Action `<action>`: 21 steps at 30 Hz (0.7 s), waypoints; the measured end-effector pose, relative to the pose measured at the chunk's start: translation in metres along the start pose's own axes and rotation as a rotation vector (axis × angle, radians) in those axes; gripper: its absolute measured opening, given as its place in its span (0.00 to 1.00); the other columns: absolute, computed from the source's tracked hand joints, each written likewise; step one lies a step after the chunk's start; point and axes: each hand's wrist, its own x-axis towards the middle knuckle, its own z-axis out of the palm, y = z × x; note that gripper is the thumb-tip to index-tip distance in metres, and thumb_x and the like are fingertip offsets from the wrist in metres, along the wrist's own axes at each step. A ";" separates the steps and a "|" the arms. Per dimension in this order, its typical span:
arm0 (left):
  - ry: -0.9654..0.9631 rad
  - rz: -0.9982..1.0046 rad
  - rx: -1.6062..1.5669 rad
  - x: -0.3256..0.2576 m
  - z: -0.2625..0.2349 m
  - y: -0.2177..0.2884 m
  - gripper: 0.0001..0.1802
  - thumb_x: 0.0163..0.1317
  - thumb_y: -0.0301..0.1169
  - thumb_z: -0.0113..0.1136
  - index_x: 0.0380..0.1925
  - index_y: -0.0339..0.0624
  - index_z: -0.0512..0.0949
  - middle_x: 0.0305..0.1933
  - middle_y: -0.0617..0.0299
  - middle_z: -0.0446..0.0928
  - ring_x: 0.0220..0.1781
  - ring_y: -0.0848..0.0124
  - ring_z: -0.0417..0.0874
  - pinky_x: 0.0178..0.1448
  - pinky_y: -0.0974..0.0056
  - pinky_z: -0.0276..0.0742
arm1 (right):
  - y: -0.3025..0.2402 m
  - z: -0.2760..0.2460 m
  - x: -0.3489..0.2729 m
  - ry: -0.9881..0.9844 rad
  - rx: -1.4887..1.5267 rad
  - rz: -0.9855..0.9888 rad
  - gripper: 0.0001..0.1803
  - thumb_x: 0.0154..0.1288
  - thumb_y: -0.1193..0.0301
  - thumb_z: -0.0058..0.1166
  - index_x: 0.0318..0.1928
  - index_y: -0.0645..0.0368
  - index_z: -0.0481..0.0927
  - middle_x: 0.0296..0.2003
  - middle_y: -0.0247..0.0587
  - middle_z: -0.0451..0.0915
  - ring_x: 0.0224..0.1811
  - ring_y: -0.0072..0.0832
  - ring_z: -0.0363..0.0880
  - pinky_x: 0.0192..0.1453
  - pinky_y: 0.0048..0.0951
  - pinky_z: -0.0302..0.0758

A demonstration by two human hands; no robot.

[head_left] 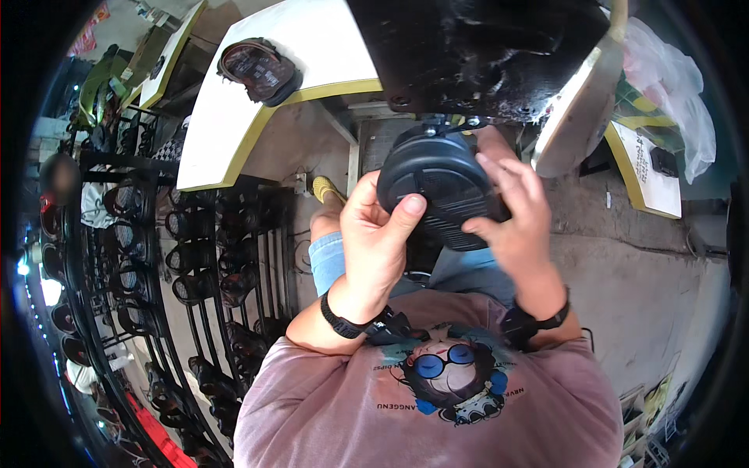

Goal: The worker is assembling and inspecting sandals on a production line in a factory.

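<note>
Sole up, a black shoe (445, 183) is held in front of my chest, just below the black machine part (476, 54). My left hand (376, 230) grips its left side, the thumb pressed on the ribbed sole and the fingers hidden behind. On the opposite side my right hand (515, 214) is closed round the shoe's edge, its thumb near the lower end of the sole. The shoe's upper faces away from view. A small metal fitting (441, 123) of the machine is right behind the shoe's far end; whether they touch I cannot tell.
A dark sandal (261, 70) lies on the white, yellow-edged table (328, 43) ahead to the left. Black racks (160, 281) full of dark footwear stand on my left. At the right are a pale rounded board (573, 117), a plastic bag (663, 93) and another white table (651, 175).
</note>
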 end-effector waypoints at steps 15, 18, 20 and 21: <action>0.112 0.211 0.405 0.010 -0.024 0.058 0.24 0.55 0.32 0.66 0.48 0.33 0.71 0.45 0.55 0.79 0.48 0.68 0.80 0.56 0.64 0.73 | -0.030 -0.003 0.039 -0.111 0.376 0.111 0.29 0.37 0.60 0.74 0.40 0.61 0.78 0.30 0.43 0.81 0.28 0.35 0.80 0.36 0.31 0.75; 0.197 0.891 0.791 -0.011 -0.036 0.099 0.24 0.51 0.30 0.69 0.46 0.32 0.72 0.43 0.54 0.80 0.46 0.65 0.82 0.53 0.63 0.76 | -0.016 -0.003 0.019 -0.048 0.128 0.060 0.35 0.34 0.64 0.76 0.48 0.60 0.77 0.38 0.45 0.82 0.38 0.33 0.79 0.48 0.32 0.75; 0.401 1.250 1.229 0.010 -0.083 0.094 0.24 0.51 0.24 0.67 0.49 0.32 0.72 0.42 0.51 0.81 0.44 0.62 0.83 0.51 0.62 0.78 | 0.013 0.007 -0.002 -0.001 0.285 0.178 0.35 0.37 0.67 0.75 0.50 0.62 0.76 0.40 0.45 0.81 0.41 0.32 0.79 0.47 0.30 0.75; 0.438 1.091 1.576 0.029 -0.101 0.100 0.28 0.51 0.19 0.64 0.55 0.32 0.69 0.46 0.50 0.80 0.46 0.62 0.82 0.54 0.62 0.76 | 0.016 0.009 -0.004 -0.017 0.298 0.169 0.35 0.37 0.67 0.75 0.50 0.62 0.76 0.40 0.45 0.81 0.41 0.32 0.79 0.47 0.30 0.75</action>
